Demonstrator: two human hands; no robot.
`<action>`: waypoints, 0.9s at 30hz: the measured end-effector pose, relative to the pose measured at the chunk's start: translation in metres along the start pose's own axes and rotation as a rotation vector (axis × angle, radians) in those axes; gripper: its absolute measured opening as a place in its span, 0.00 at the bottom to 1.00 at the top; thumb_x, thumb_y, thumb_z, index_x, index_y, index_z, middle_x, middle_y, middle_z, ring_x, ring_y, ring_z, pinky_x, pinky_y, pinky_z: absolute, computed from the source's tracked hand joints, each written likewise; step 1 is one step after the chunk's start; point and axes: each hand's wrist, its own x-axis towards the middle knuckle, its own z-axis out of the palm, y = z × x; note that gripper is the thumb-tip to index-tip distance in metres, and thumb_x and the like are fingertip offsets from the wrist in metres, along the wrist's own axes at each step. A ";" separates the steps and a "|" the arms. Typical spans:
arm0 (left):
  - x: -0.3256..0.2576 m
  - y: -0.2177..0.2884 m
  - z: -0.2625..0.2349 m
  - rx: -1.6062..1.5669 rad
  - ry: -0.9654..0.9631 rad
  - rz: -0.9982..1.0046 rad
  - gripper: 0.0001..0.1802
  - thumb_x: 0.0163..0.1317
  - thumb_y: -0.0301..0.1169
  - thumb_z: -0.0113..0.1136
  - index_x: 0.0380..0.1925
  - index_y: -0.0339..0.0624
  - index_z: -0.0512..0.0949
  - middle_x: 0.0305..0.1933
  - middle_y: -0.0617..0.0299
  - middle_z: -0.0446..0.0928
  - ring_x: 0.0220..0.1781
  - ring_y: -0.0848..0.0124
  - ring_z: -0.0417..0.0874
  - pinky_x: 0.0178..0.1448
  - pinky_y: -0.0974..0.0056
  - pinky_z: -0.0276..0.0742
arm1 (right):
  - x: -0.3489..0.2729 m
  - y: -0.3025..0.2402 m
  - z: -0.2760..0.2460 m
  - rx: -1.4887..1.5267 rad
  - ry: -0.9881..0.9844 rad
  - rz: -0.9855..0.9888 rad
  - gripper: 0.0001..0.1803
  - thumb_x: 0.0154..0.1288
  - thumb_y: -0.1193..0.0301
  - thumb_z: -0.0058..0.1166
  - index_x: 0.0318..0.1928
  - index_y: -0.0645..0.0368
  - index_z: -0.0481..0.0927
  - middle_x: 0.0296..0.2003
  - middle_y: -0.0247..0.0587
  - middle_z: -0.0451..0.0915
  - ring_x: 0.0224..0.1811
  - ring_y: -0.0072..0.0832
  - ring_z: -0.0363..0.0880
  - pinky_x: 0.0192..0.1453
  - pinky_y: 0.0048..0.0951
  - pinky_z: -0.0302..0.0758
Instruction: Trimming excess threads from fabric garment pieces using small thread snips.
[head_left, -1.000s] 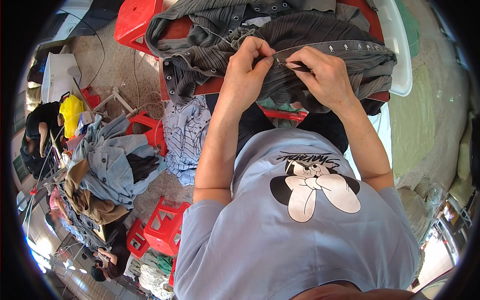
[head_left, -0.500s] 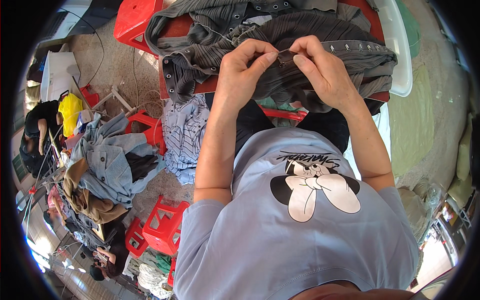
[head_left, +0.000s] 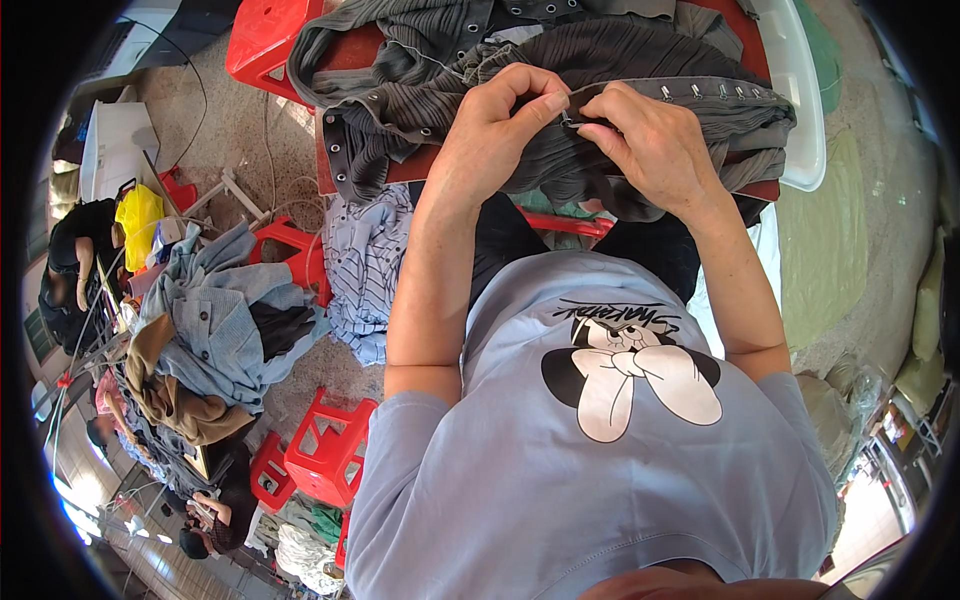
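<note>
A dark grey pleated garment [head_left: 640,55] lies in folds in front of me. Along its band runs a row of small metal hooks [head_left: 723,91], and metal-rimmed eyelets [head_left: 336,148] show on its left part. My left hand [head_left: 490,135] pinches the band's edge between thumb and fingertips. Just to its right, my right hand [head_left: 655,140] is closed, thumb and fingers pinching the same band. Between the fingertips a small metal hook [head_left: 567,121] shows. What exactly the right fingertips grip is partly hidden.
The garment rests on a dark red surface [head_left: 345,80], with a white plastic tub [head_left: 806,130] beside it on the right. Red stools [head_left: 328,450] and a striped shirt [head_left: 370,270] are to the left. Blue clothing [head_left: 215,310] is piled farther left, with people working beyond.
My left hand has shifted slightly right and up along the band. The right fingers have curled in and moved lower, and the small hook between the hands shows more plainly.
</note>
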 end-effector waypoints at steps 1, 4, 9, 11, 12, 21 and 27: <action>0.001 0.000 0.000 0.006 -0.001 -0.006 0.08 0.70 0.29 0.57 0.41 0.34 0.79 0.42 0.70 0.77 0.46 0.82 0.73 0.54 0.75 0.67 | 0.000 0.001 0.001 0.000 0.000 0.001 0.10 0.65 0.65 0.59 0.38 0.56 0.75 0.33 0.36 0.78 0.31 0.37 0.81 0.32 0.35 0.75; 0.003 -0.003 0.000 0.015 0.000 -0.021 0.08 0.70 0.29 0.57 0.41 0.34 0.79 0.41 0.70 0.77 0.46 0.82 0.73 0.54 0.75 0.67 | 0.001 0.002 0.002 0.003 -0.020 -0.003 0.10 0.65 0.65 0.59 0.37 0.56 0.75 0.32 0.36 0.78 0.31 0.37 0.81 0.32 0.35 0.75; 0.003 -0.004 0.001 -0.001 0.001 -0.043 0.08 0.70 0.29 0.57 0.41 0.34 0.79 0.40 0.69 0.77 0.45 0.82 0.73 0.54 0.75 0.67 | 0.001 0.004 0.004 0.056 -0.016 0.009 0.09 0.65 0.65 0.60 0.35 0.56 0.75 0.29 0.36 0.78 0.29 0.38 0.80 0.32 0.35 0.75; 0.003 -0.005 0.001 0.006 0.004 -0.034 0.08 0.70 0.29 0.56 0.41 0.34 0.78 0.40 0.70 0.77 0.45 0.82 0.74 0.52 0.75 0.69 | 0.001 0.003 0.003 0.085 -0.032 0.001 0.07 0.65 0.68 0.59 0.37 0.57 0.76 0.30 0.37 0.78 0.29 0.36 0.80 0.32 0.33 0.74; 0.003 -0.007 0.001 0.005 0.004 -0.033 0.08 0.70 0.29 0.56 0.41 0.34 0.78 0.40 0.70 0.77 0.45 0.82 0.74 0.52 0.75 0.69 | 0.001 0.003 0.004 0.113 -0.047 -0.006 0.06 0.65 0.71 0.59 0.38 0.59 0.77 0.30 0.39 0.77 0.28 0.35 0.79 0.33 0.31 0.74; -0.007 0.006 -0.012 1.057 0.905 0.424 0.15 0.58 0.18 0.59 0.47 0.35 0.75 0.45 0.52 0.75 0.47 0.57 0.76 0.53 0.57 0.71 | -0.016 0.028 -0.016 0.521 0.159 0.364 0.09 0.74 0.69 0.52 0.46 0.61 0.78 0.32 0.29 0.78 0.35 0.15 0.73 0.40 0.19 0.71; -0.004 0.013 0.029 0.822 0.225 0.531 0.11 0.51 0.21 0.62 0.36 0.43 0.77 0.42 0.61 0.77 0.50 0.59 0.74 0.57 0.56 0.63 | -0.018 0.022 -0.018 0.414 0.148 0.312 0.09 0.72 0.68 0.54 0.46 0.61 0.78 0.34 0.36 0.81 0.35 0.24 0.79 0.42 0.24 0.74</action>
